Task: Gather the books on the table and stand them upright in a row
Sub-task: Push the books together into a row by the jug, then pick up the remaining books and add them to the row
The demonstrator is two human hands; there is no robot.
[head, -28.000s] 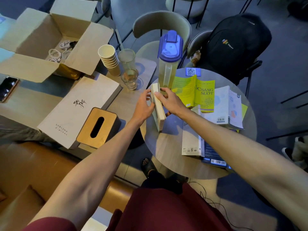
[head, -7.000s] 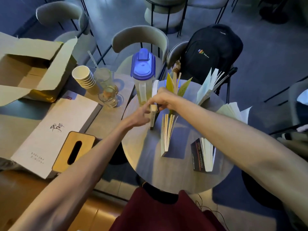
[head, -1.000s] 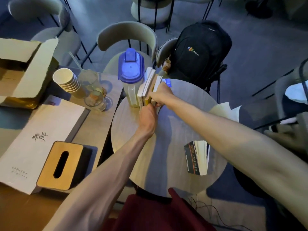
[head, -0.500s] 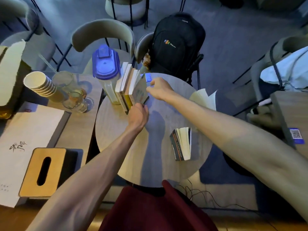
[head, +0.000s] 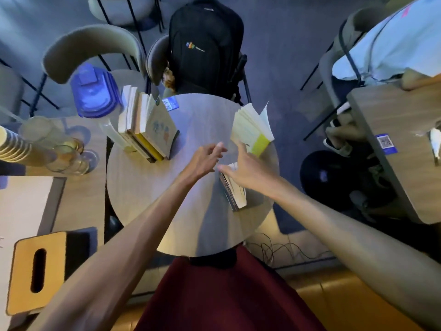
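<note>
On the round table (head: pixel 143 187), six books are counted. Four are stood in a row (head: pixel 145 125) at the upper left, leaned against the pitcher (head: pixel 94 91). One book with a yellow band (head: pixel 251 130) is stood fanned open at the right edge, and one dark-spined book (head: pixel 235 189) is stood right of centre. A wide bare area is left in the middle and lower part of the table. The left hand (head: pixel 204 158) is held loosely open above the table. The right hand (head: pixel 245 168) is spread over the dark-spined book's top; whether it is gripped cannot be told. Half a second earlier, both hands were at the row.
</note>
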